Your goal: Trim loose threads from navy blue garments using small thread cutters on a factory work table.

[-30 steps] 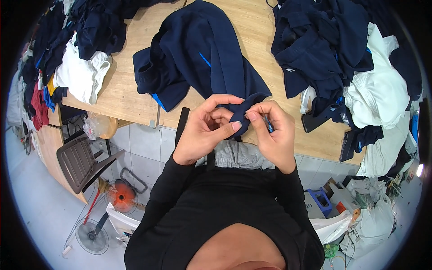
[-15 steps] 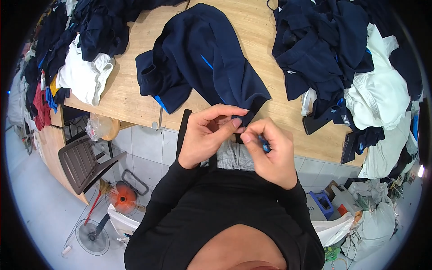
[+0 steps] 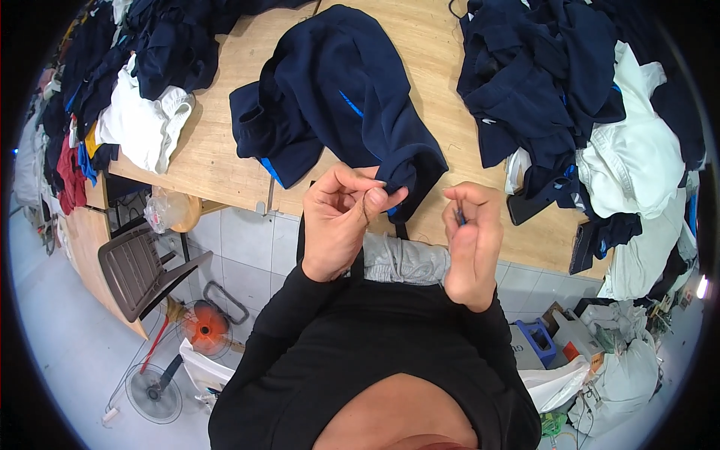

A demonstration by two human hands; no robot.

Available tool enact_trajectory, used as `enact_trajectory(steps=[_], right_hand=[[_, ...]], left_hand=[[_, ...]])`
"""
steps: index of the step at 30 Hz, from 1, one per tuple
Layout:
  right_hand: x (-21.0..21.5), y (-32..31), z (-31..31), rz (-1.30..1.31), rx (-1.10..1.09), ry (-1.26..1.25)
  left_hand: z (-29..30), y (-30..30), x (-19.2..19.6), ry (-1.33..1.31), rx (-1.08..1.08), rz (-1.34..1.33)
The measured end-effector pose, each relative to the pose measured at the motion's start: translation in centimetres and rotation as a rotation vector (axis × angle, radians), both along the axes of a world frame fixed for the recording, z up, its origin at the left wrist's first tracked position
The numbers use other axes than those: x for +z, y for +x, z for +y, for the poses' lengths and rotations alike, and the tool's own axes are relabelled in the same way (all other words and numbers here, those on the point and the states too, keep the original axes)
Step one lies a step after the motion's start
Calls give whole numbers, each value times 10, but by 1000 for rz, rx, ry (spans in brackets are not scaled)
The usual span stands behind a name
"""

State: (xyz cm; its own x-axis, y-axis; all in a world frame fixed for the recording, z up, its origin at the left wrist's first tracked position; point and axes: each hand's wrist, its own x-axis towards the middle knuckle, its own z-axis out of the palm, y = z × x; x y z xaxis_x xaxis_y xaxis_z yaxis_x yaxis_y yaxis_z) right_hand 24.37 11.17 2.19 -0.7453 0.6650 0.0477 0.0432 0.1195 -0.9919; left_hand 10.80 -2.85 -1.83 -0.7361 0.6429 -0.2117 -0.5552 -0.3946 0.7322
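A navy garment (image 3: pixel 337 82) with bright blue trim lies on the table, one end drawn toward me over the near edge. My left hand (image 3: pixel 341 221) pinches that end between thumb and fingers, and the cloth bunches up at the fingertips. Off to the right, apart from the cloth, my right hand (image 3: pixel 474 247) is closed around a small blue tool (image 3: pixel 461 218). Only a narrow part of this tool shows between the fingers, so its exact kind is hidden.
More navy clothes (image 3: pixel 532 75) and white garments (image 3: pixel 630 161) are heaped at the right, beside a dark phone-like slab (image 3: pixel 525 208). White shorts (image 3: pixel 146 124) lie at the left. A brown chair (image 3: pixel 139 262) and fans (image 3: pixel 205 330) stand on the floor at left.
My right hand has moved right, away from my left hand and the cloth. The garment's held end now bunches higher over my left fingertips.
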Motion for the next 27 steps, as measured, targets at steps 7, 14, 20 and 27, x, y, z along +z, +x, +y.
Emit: enact_trajectory(steps=[7, 14, 20, 27], right_hand=[[-10, -13, -6, -45, -10, 573], [-18, -25, -4, 22, -27, 798], [-18, -25, -3, 17, -33, 876], [-18, -24, -3, -18, -19, 872]], left_hand=[[-2, -3, 0, 87, -100, -33], [-2, -1, 5, 23, -124, 18], [-4, 1, -3, 6, -131, 52], [-3, 1, 0, -12, -125, 85]])
